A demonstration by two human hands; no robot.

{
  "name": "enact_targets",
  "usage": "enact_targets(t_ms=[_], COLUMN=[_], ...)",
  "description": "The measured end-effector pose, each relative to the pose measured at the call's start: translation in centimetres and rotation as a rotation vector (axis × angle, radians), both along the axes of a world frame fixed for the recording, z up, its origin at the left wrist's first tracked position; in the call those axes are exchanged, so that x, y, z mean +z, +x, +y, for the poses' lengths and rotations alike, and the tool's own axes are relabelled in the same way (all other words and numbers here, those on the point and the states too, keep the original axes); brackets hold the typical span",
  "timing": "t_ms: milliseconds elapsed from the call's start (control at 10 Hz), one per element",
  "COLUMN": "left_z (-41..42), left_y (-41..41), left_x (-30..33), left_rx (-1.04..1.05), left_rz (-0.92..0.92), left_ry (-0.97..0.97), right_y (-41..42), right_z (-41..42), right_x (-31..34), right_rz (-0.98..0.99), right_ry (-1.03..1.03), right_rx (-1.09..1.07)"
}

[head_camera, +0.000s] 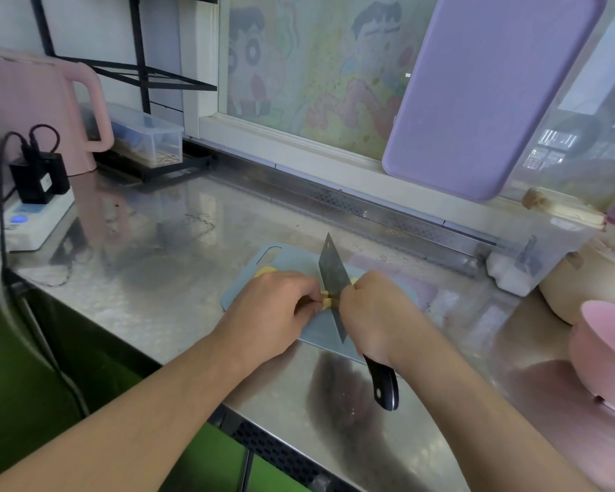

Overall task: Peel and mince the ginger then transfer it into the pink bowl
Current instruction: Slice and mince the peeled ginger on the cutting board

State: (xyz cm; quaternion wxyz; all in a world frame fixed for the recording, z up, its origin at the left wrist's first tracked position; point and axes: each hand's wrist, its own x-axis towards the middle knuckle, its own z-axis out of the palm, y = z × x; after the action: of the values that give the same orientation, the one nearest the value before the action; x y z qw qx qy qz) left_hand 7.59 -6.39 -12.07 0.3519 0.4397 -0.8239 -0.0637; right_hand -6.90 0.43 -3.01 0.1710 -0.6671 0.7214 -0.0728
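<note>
Right hand (373, 314) grips cleaver (331, 278); left hand (274, 307) pinches ginger (326, 301).

Home kitchen, steel counter (178, 243), pink kettle (32, 111), cutting board (320, 328), cartoon window film (309, 72)

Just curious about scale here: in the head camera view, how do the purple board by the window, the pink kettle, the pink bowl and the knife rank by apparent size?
1. purple board
2. pink kettle, partly cut off at the left edge
3. pink bowl, cut off at the right edge, so its rank is unsure
4. knife
</note>
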Motion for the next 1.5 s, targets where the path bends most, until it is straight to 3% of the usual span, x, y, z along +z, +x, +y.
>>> enact_targets(t_ms=[200, 400, 600, 700, 900, 1000, 1100, 1300, 1500], left_z=[0.1, 0.0, -0.1, -0.2, -0.1, -0.2, -0.3, -0.2, 0.1], left_y=[0.0, 0.0, -0.1, 0.1, 0.1, 0.1, 0.1, 0.0, 0.1], left_x=[-0.1, -0.1, -0.1, 0.0, -0.1, -0.2, -0.4, -0.3, 0.1], left_rx=[-0.005, -0.006, -0.009, -0.015, -0.008, 0.007, 0.011, 0.004, -0.014], left_rz=[0.013, 0.011, 0.004, 0.013, 0.022, 0.032, 0.033, 0.027, 0.046], left_ry=[0.001, -0.009, -0.004, 0.008, 0.023, 0.033, 0.032, 0.024, 0.045], right_y=[-1.5, -1.6, -0.6, 0.8, 0.1, -0.7, -0.9, -1.3, 0.6], right_z=[-1.3, -0.9, -1.0, -0.6, -1.4, -1.3, -1.2, -1.7, -1.4], right_x=[-0.6, 0.0, 0.1, 0.5, 0.0, -0.3, 0.2, -1.0, -0.3], right_rz=[-0.306, -0.348, -0.259, 0.009, -0.138, -0.308, -0.311, -0.097, -0.053], right_ry=[-0.15, -0.148, -0.032, -0.013, -0.048, -0.138, -0.15, -0.114, -0.025], right_rx=[-0.15, -0.174, -0.148, -0.025, -0.125, -0.167, -0.174, -0.033, -0.06])
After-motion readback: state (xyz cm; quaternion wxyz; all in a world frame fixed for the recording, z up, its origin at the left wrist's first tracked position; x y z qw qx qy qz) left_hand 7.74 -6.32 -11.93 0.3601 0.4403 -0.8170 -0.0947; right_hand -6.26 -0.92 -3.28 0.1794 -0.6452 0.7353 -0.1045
